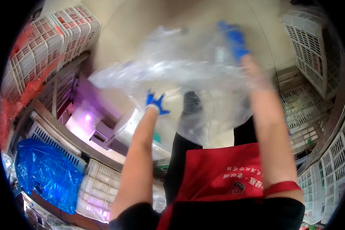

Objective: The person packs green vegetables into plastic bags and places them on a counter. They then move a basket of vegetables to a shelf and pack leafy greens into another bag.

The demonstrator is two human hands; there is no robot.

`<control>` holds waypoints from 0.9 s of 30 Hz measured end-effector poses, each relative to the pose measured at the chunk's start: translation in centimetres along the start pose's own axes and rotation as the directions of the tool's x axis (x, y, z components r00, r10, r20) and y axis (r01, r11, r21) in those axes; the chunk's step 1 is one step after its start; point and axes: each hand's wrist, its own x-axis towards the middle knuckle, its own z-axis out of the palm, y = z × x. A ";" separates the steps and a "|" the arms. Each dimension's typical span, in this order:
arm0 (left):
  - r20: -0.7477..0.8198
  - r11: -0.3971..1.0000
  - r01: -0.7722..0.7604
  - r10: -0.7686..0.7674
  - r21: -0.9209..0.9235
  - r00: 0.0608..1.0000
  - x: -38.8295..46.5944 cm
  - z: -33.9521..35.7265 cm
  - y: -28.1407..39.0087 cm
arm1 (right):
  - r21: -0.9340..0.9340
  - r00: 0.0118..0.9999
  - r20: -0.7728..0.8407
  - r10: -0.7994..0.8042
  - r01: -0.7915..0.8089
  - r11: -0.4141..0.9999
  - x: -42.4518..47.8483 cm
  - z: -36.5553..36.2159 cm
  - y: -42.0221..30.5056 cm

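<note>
A large clear plastic sheet or bag [172, 69] spreads above the tiled floor in front of my legs, blurred by motion. My left hand [156, 103], in a blue glove, is at its near left side with the fingers spread and nothing gripped. Further out on the right, my right hand [234, 40], gloved in blue too, is at the far right part of the plastic. Blur hides whether its fingers grip the plastic. Through the clear film my dark shoe [192, 103] shows. A red apron [224, 175] with printed writing covers my lap.
White plastic crates [77, 26] with red contents line the upper left. Below them, a blue plastic bag [49, 172] lies over a crate beside another white crate [99, 184]. More slatted crates [307, 49] stand along the right, some on a metal-edged rack [330, 135].
</note>
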 end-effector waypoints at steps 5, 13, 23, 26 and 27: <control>0.258 0.888 -0.064 0.201 -0.455 0.945 -2.7 6.0 2.8 | -0.126 0.998 -0.029 0.051 -0.054 0.990 3.4 -9.8 6.7; -0.772 0.566 -0.666 0.079 -0.486 0.631 -1.6 -19.2 10.4 | -0.665 0.804 0.544 0.240 0.238 0.708 -4.2 0.4 4.3; -0.925 0.958 -0.231 -0.075 -0.170 0.372 8.3 -33.7 -0.4 | -0.499 0.426 0.840 0.337 0.361 0.788 -17.5 -0.5 15.2; -0.942 0.978 -0.186 -0.025 -0.092 0.335 7.2 -29.7 6.4 | -0.127 0.828 0.561 0.018 0.064 0.990 -10.6 -0.8 12.8; -0.914 0.981 -0.191 0.090 0.014 0.395 6.9 -27.1 7.7 | 0.095 0.933 0.359 0.029 -0.067 0.993 -7.1 -1.5 12.7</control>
